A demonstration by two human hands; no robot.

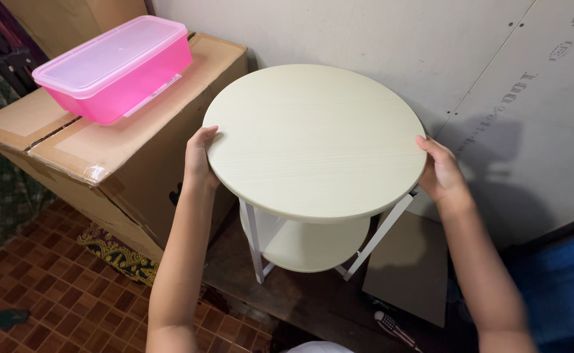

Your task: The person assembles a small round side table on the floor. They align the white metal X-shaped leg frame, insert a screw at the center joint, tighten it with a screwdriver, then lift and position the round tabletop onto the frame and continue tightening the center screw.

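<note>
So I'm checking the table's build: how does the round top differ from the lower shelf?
The round top is wider than the lower shelf and overhangs it. The top is fully in view and well lit, while the shelf sits in shadow, mostly hidden beneath. The left hand and right hand grip the top's edge; nothing touches the shelf. Both are pale cream with a wood grain look.

The round side table stands at the centre, its lower shelf under the top, with the wall behind at twelve o'clock. The left hand grips its rim at nine o'clock, the right hand at three. At ten o'clock sits a cardboard box, a lidded container on it. At five o'clock a screwdriver lies on the floor.
</note>
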